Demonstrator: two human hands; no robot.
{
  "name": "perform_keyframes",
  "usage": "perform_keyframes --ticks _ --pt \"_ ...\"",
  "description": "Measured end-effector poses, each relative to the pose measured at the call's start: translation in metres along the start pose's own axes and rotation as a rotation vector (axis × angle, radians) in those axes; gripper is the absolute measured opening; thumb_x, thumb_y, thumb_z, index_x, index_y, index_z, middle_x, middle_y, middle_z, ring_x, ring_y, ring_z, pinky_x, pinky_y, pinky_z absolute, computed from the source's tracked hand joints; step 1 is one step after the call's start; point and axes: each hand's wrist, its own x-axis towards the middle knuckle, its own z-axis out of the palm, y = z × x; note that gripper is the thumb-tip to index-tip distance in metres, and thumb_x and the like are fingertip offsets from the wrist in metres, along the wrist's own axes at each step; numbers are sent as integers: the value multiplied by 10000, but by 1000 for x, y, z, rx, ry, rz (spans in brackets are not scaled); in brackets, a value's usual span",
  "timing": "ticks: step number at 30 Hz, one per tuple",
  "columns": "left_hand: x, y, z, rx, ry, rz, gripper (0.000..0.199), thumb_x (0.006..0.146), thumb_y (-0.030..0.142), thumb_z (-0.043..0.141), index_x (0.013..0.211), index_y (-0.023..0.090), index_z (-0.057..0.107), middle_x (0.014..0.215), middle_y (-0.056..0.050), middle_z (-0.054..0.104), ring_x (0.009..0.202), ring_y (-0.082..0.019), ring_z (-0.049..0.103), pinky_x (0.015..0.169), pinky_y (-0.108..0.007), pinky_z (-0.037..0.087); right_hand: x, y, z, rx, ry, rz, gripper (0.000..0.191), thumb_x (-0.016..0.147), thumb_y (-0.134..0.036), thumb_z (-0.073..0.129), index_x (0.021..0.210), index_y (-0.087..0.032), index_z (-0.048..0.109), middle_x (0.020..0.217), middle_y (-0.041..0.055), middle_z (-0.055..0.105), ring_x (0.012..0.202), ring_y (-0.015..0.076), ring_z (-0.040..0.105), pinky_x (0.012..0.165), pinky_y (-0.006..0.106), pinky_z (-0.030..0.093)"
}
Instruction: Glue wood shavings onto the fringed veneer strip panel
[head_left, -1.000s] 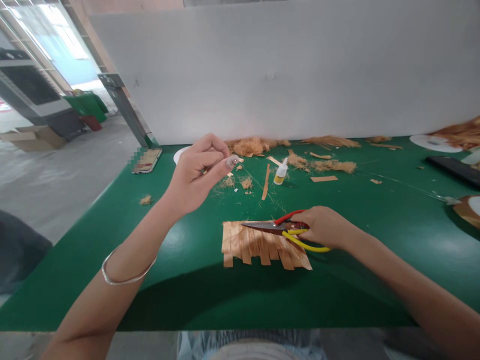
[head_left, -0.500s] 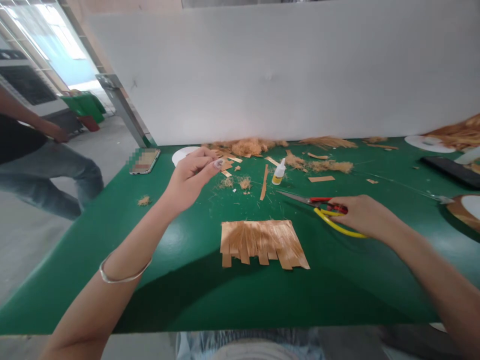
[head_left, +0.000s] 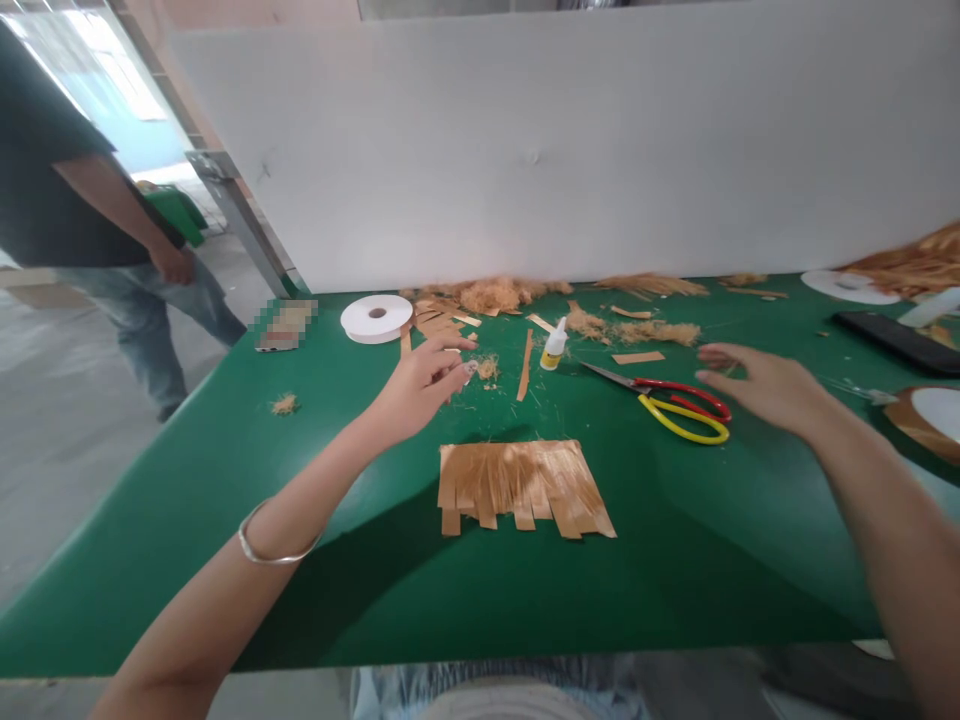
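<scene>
One right hand (head_left: 769,388) loosely parted, beside scissors (head_left: 643,388); left hand (head_left: 416,392) half-curled, contents unclear.

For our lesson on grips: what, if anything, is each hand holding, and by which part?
The right hand holds nothing visible; the scissors lie on the table beside it. The left hand shows nothing held, but could hide something small.

2 own hands (head_left: 412,395), scissors (head_left: 643,392) – 1 pr, 1 fringed pc (head_left: 521,485); 1 upright btl (head_left: 553,350)

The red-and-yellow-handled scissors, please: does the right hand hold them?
No, the scissors lie on the green table, the right hand apart.
</scene>
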Motion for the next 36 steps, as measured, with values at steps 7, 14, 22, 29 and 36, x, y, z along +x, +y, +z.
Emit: perform_keyframes --ticks 7,14,22,29,36 --pt "-5 1 5 -283 -92 -73 241 852 319 551 664 179 606 1330 -80 504 739 -139 637 619 -323 552 -3 -45 -28 939 173 -34 399 939 -333 360 1244 -109 486 1313 243 495 1119 195 562 789 288 437" --pt "-8 18 16 -718 -251 72 220 861 316 517 782 186 676 1317 -106 532 1053 -277 600 780 -393 528 -27 -140 17 1116 -373 -352 421 903 -426 469 1254 -196 494 1364 150 473 1141 211 541 588 219 419" --pt "-27 21 26 -903 -320 0 224 849 282 514 862 173 709 960 -140 690 1157 -309 520 848 -398 454 -36 -170 61 1237 -510 -427 412 784 -563 583 638 -178 601 623 10 534 575 101 455 530 241 334" --pt "-38 14 26 -1276 -169 -237 268 796 327 484 807 169 701 1453 -58 371 703 -162 620 709 -352 452 -34 -163 58 1247 -263 -521 465 801 -569 547 536 -187 527 935 51 540 685 130 447 641 303 400" --pt "-39 3 27 -1692 44 -512 194 750 332 501 734 178 619 1086 -38 637 563 -91 472 577 -280 405 -40 -167 75 828 -291 -682 434 891 -434 459 547 -184 544 945 59 556 687 131 509 691 325 417"
